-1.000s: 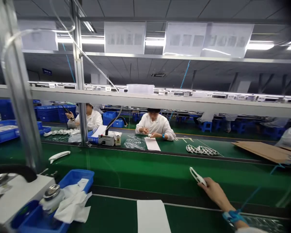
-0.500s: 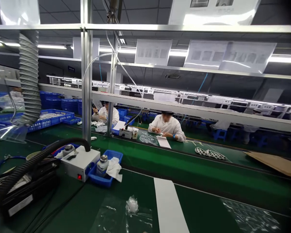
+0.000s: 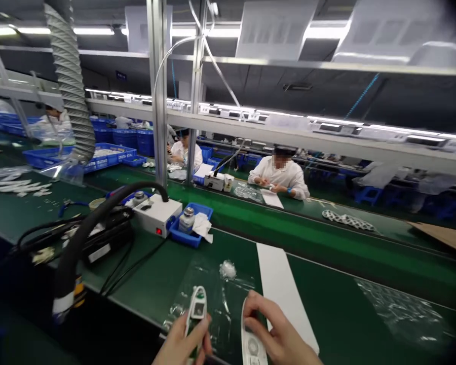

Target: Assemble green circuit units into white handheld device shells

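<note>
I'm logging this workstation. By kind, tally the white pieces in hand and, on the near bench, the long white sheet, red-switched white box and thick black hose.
White pieces in hand: 2
Long white sheet: 1
Red-switched white box: 1
Thick black hose: 1
Total: 5

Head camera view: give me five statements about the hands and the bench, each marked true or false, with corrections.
1. The left hand holds a white casing. True.
2. The right hand is empty. False: it holds a long white piece.
3. A silver-capped bottle stands in a blue tray. True.
4. The black hose lies flat. False: it arches above the bench.
5. The white box has a red switch. True.
</note>
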A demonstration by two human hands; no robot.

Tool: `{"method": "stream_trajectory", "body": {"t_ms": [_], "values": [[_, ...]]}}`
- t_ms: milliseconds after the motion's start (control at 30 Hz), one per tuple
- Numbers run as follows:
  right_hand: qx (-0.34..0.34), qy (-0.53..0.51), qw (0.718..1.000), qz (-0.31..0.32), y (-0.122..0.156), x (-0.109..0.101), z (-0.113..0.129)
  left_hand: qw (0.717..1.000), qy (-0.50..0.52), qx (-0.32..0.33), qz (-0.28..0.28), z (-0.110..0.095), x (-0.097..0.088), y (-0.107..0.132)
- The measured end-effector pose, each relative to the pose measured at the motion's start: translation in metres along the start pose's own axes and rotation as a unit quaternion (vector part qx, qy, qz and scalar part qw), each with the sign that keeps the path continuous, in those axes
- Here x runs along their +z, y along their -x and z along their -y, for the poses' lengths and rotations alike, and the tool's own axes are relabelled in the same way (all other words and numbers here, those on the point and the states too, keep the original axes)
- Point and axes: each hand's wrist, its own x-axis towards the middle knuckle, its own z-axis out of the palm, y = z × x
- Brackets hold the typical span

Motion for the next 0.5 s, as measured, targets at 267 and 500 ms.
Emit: {"method": "stream_trajectory", "body": {"t_ms": [267, 500], "values": [[-0.067, 0.054, 0.994, -0.062, 0.003, 0.055, -0.018, 0.996, 0.06, -0.063, 0.014, 0.03, 0.028, -0.003], [-0.016, 0.131, 0.987, -0.091, 0.003, 0.057, -0.005, 0.998, -0.036, -0.037, -0.03, 0.031, 0.037, -0.001]]}}
